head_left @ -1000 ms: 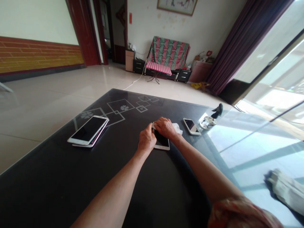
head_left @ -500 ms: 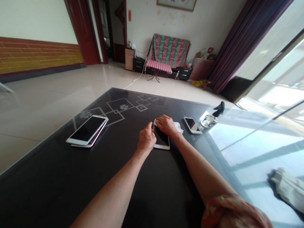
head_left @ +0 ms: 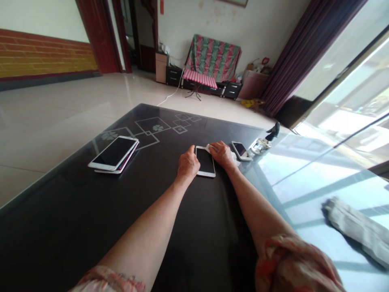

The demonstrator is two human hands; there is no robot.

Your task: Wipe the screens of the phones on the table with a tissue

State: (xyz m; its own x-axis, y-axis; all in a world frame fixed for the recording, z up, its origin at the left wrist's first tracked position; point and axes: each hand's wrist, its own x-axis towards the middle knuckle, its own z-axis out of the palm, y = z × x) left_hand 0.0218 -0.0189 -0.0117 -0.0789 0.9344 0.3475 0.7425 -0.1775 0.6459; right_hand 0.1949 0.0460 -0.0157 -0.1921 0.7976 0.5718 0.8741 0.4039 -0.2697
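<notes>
pinching a white tissue (head_left: 209, 148) at the upper right corner of the middle phone (head_left: 206, 163), our right hand (head_left: 221, 154) could, we judge, push that phone askew if it pressed sideways harder than our left hand (head_left: 187, 163) braces. the phone lies flat, screen up, on the dark glossy table (head_left: 136, 211), and so smooth a top may offer little grip. the tissue's loose end spreads under our right wrist, near the smaller phone (head_left: 241, 151); a wide swing outward might knock that or the spray bottle (head_left: 261, 146) just beyond.

both our forearms reach forward and converge. our left hand sits at the phone's left edge, one digit pointing up, the others curled; we cannot tell whether they grip. our right hand bends over the corner, fingers bunched together.
</notes>
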